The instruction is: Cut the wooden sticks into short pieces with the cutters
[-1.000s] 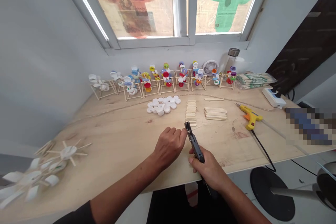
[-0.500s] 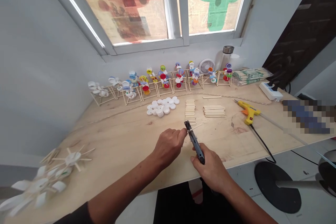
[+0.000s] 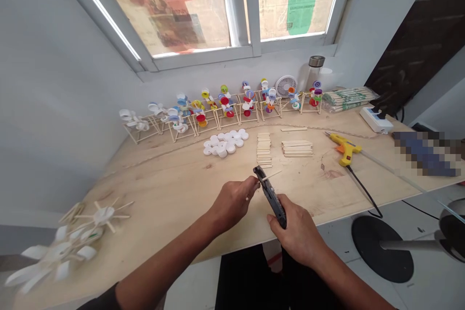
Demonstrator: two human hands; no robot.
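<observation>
My left hand [image 3: 232,202] pinches a thin wooden stick [image 3: 271,176] whose far end pokes past the jaws of the dark metal cutting pliers [image 3: 271,195]. My right hand [image 3: 296,233] is closed around the pliers' handles. The stick appears to lie between the jaws, though the contact is partly hidden. Just beyond the hands are two stacks of wooden sticks [image 3: 264,150], the nearer within a short reach of the jaws, and a second stack [image 3: 297,148] further right.
A plywood table [image 3: 163,189] holds white bottle caps [image 3: 225,143], a yellow glue gun [image 3: 344,149], a power strip [image 3: 376,120] and a stick bundle [image 3: 348,98]. Cap-and-stick models [image 3: 225,105] line the back; a white pinwheel [image 3: 103,214] lies left.
The whole scene has shifted up in view. The pliers now lean further over, with their jaws toward my left hand, and the stick is held across them.
</observation>
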